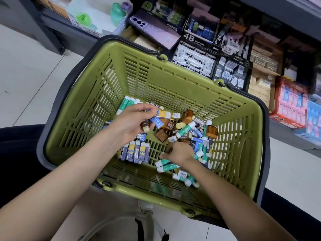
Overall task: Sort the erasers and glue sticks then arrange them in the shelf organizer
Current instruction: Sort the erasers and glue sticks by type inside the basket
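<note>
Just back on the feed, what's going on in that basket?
A person is sorting stock inside the basket. The left hand grips a few erasers. The right hand reaches down beside some glue sticks, its hold unclear. More erasers and glue sticks lie loose on the basket floor.

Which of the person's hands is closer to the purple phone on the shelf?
Left. The left hand, gripping erasers, is in the basket, below the phone. The right hand is lower in the picture, nearer the person, among glue sticks.

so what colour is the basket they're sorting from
Olive green basket, dark handles along its rim; head view.
</note>
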A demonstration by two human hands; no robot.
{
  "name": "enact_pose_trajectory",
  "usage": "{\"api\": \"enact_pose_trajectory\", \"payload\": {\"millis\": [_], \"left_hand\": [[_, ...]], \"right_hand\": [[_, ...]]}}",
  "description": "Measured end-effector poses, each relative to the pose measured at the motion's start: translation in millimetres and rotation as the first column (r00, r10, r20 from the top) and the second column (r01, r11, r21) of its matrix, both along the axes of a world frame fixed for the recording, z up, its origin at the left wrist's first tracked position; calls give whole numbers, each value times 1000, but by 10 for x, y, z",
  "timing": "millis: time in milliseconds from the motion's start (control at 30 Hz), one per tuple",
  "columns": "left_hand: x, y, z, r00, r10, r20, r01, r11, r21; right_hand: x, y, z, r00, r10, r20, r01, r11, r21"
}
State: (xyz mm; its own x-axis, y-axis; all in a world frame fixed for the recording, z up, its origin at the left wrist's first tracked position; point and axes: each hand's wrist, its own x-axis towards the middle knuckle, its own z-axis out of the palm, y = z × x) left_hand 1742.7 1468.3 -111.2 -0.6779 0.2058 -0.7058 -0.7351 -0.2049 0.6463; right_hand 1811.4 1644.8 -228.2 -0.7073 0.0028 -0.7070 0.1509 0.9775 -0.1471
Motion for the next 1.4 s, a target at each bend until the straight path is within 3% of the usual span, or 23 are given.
{"api": "enact_pose_trajectory", "payload": {"millis": [267, 367, 467, 567, 633, 667, 733, 767, 800, 967, 1133, 1233, 1400], "left_hand": [[-16, -25, 34, 998, 46, 42, -47, 998, 29], [-68, -100, 75, 990, 120, 78, -128, 987, 101], [-114, -213, 119, 976, 193, 98, -207, 963, 171], [-124, -327, 148, 988, 149, 51, -156, 970, 187], [-105, -389, 154, 997, 71, 16, -73, 987, 147], [-92, -414, 159, 999, 39, 11, -40, 991, 129], [-80, -451, 186, 1000, 1, 20, -3, 995, 100], [-81, -468, 208, 1000, -12, 19, 10, 996, 86], [-90, -494, 230, 1000, -26, 3, 25, 997, 73], [-183, -731, 338, 981, -67, -181, 72, 997, 22], [-314, -918, 374, 932, 67, -357, -62, 998, 25], [-385, -910, 358, 934, 100, -344, -92, 995, 39], [-460, -817, 267, 950, 57, -308, -50, 998, 30]], "right_hand": [[89, -145, -71, 987, 89, -132, -73, 990, 123], [129, -31, -98, 985, 16, -173, -20, 1000, -21], [103, 108, -19, 983, -143, -118, 120, 977, -177], [8, 160, 166, 958, -255, -129, 219, 944, -246], [-79, 163, 357, 897, -422, -132, 346, 855, -386], [-115, 155, 468, 842, -534, -81, 427, 751, -504], [-186, 93, 704, 709, -692, 137, 563, 437, -701], [-219, 53, 800, 661, -712, 236, 597, 310, -740], [-251, 10, 864, 640, -711, 292, 614, 245, -750], [-406, -269, 849, 585, -691, 424, 684, 140, -716], [-561, -425, 559, 448, -803, 392, 726, 71, -684], [-711, -467, 407, 400, -870, 286, 705, 93, -703], [-966, -526, 231, 568, -822, -32, 631, 460, -624]]}}
